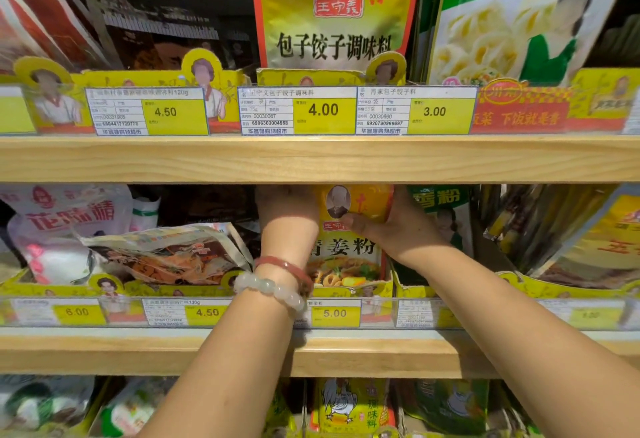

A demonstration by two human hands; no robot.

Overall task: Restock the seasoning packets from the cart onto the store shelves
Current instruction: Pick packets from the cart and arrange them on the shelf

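A: Both hands are up at the middle shelf (311, 160); the left hand (287, 211) reaches in on the left of a yellow ginger-powder packet (346, 247), its fingers gone out of sight under the shelf board; I cannot tell whether they grip anything.

B: And the right hand (388, 226)?

A: Right hand holds the packet's top; thumb pressed across the front near the red label, the fingers curled round the right edge; that's a pinch on the packet.

B: Where does the packet stand?

A: Upright in a yellow cardboard tray (381, 290) on that middle shelf, directly above the 5.00 price tag (334, 313); a green packet (440, 216) stands just beside it on the right; flat brown sachets (166, 254) lie tilted in the tray to the left.

B: The wrist there?

A: Two bracelets on the left wrist; a red bangle (287, 266) and a pale bead bracelet (270, 290), touching one another.

B: Up top?

A: On the upper shelf a yellow dumpling-seasoning packet (332, 12) stands over the 4.00 tag (323, 110); a green-and-white packet (512, 15) leans over the 3.00 tag (434, 111); below the hands, a yellow packet with a rooster (349, 403) shows on the bottom shelf.
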